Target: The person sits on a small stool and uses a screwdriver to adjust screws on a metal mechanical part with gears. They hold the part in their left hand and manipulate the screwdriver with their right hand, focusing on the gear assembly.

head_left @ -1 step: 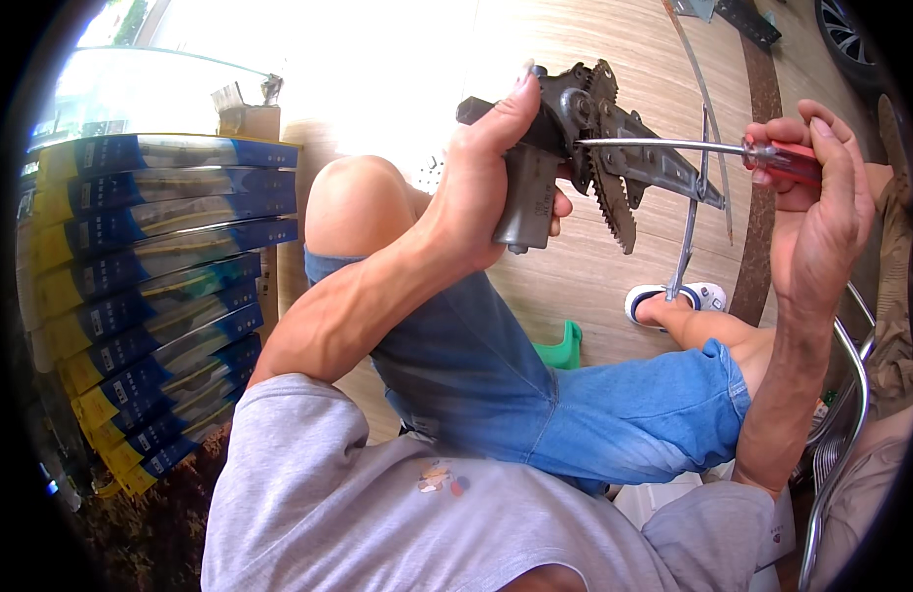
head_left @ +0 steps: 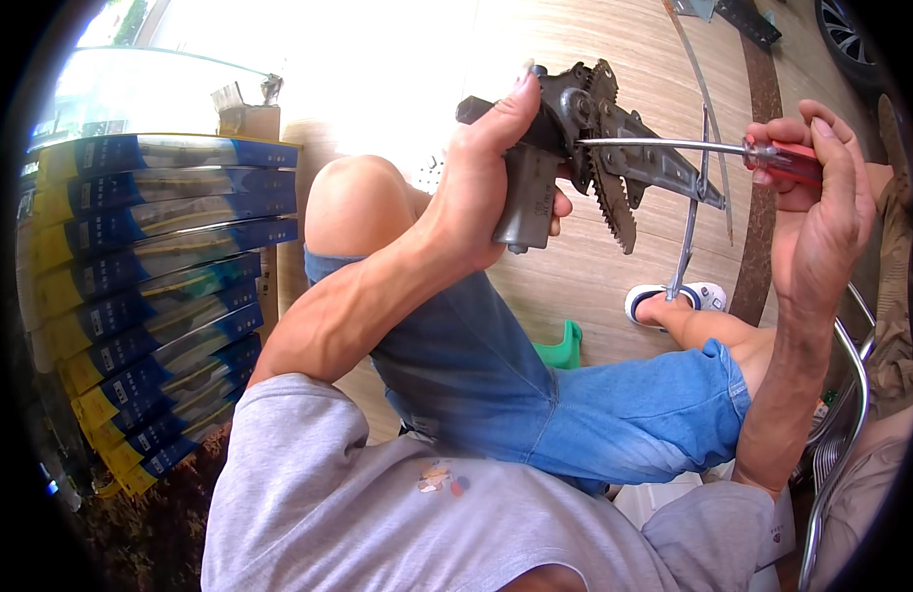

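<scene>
My left hand (head_left: 471, 168) is wrapped round the grey motor (head_left: 527, 192) of a window regulator (head_left: 611, 187), thumb on top and fingertips showing beneath. The regulator has a toothed sector plate and dark metal arms reaching out to the right, and I hold it up off the floor. My right hand (head_left: 821, 212) is closed on the red handle of a screwdriver (head_left: 787, 161). Its long shaft points left across the regulator, and the tip meets the mechanism by the gear housing. Whether the tip sits in a screw is too small to tell.
Blue and yellow boxes (head_left: 160, 266) are stacked at the left, with a small open carton (head_left: 249, 120) behind. A green plastic piece (head_left: 565, 347) is near my knees. A person's sleeve (head_left: 895, 247) and a metal tube frame (head_left: 856, 380) are close on the right. A wheel (head_left: 846, 39) stands far right.
</scene>
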The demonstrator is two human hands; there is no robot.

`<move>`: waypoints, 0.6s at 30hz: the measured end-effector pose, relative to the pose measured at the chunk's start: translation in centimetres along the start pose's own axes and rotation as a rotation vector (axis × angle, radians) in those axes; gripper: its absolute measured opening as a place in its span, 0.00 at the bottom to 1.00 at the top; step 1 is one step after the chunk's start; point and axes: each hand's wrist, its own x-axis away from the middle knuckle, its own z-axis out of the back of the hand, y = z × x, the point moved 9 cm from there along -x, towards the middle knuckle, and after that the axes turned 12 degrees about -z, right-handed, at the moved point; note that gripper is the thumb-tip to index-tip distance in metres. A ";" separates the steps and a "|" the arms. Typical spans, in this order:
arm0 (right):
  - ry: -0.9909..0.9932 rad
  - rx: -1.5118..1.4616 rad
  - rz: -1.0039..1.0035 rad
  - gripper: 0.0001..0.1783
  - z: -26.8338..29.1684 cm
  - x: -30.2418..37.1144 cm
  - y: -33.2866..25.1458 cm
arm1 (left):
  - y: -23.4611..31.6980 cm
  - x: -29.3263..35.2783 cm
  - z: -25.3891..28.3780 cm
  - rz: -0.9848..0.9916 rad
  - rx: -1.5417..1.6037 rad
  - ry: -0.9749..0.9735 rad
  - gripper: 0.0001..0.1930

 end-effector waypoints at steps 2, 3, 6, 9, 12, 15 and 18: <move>0.004 -0.001 0.005 0.17 0.1 0.1 -0.1 | -0.1 -0.2 -0.1 -0.007 0.004 -0.015 0.34; 0.011 0.005 0.008 0.17 0.2 0.1 -0.1 | -0.1 -0.2 -0.2 -0.015 0.005 -0.027 0.34; 0.018 0.017 0.008 0.17 0.3 0.1 -0.1 | -0.1 -0.2 -0.2 -0.008 -0.010 -0.025 0.34; 0.016 0.033 0.007 0.17 0.4 0.1 -0.1 | -0.2 -0.2 -0.2 0.014 -0.007 0.001 0.34; 0.010 0.046 0.014 0.17 0.4 0.1 -0.2 | -0.1 -0.3 -0.3 -0.003 -0.017 -0.008 0.34; 0.005 0.047 0.020 0.17 0.3 0.2 -0.3 | -0.1 -0.2 -0.2 -0.006 -0.015 -0.006 0.34; -0.002 0.044 0.025 0.17 0.2 0.3 -0.2 | -0.2 -0.2 -0.1 -0.011 -0.017 0.000 0.34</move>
